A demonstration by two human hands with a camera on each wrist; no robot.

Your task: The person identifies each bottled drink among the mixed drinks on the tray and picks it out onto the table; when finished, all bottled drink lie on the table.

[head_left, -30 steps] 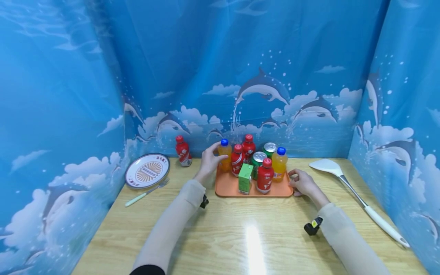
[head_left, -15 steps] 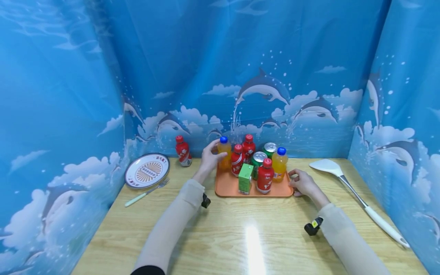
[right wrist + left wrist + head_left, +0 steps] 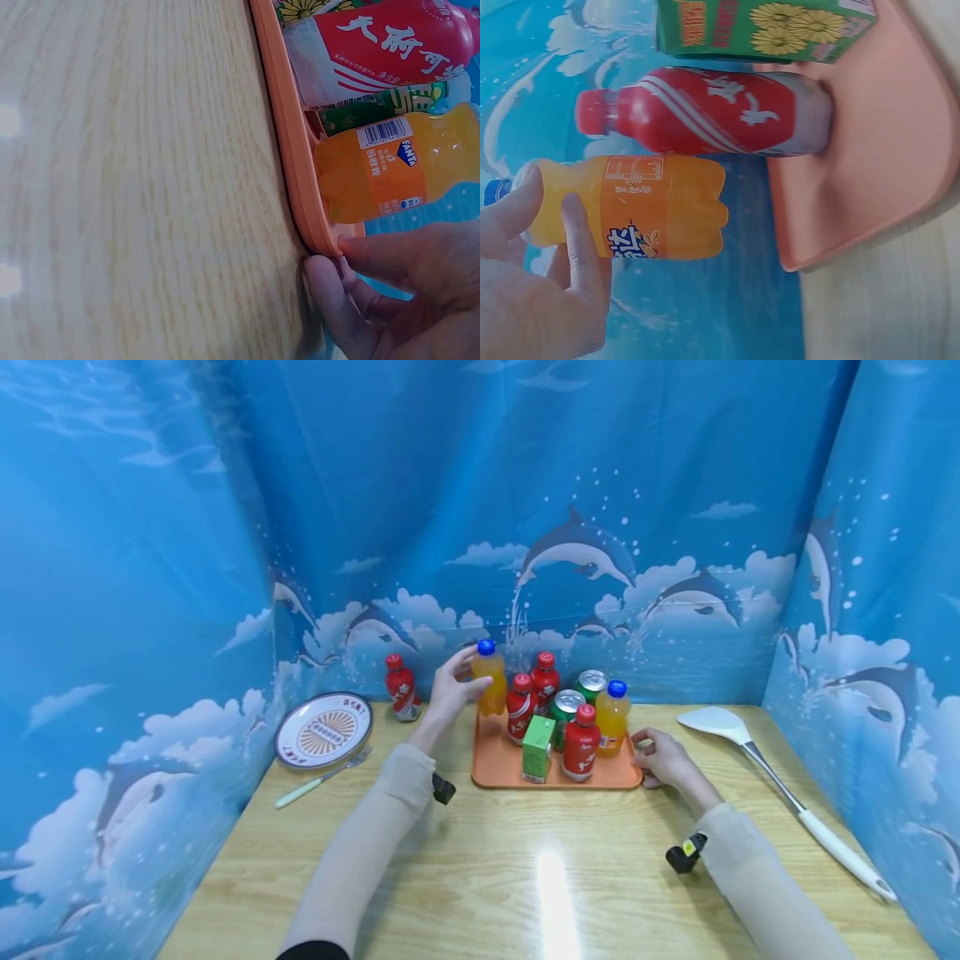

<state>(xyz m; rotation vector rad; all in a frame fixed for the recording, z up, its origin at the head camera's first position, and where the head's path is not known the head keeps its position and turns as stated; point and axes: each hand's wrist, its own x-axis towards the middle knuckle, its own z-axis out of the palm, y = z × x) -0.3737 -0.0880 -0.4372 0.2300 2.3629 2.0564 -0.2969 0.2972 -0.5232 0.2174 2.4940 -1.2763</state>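
My left hand (image 3: 450, 693) grips an orange soda bottle (image 3: 664, 210) with a blue cap, thumb and fingers round its upper part. The bottle hangs upright above the back left of the orange tray (image 3: 497, 772), its base off the tray. At the tray's right end my right hand (image 3: 666, 760) pinches the rim between thumb and fingers, plain in the right wrist view. On the tray stand several red bottles (image 3: 581, 747), a green carton (image 3: 536, 752), two green cans (image 3: 567, 703) and a second orange soda bottle (image 3: 382, 165).
Left of the tray stands another red bottle (image 3: 402, 691) by the curtain. A patterned plate (image 3: 324, 731) and a fork (image 3: 315, 783) with a pale handle lie at the left. A long-handled white spatula (image 3: 780, 789) lies at the right. A dolphin-print curtain (image 3: 420, 485) encloses the table.
The left hand has raised the orange soda bottle up off the tray, slowly at first and then higher. My right hand stays at the tray's right rim.
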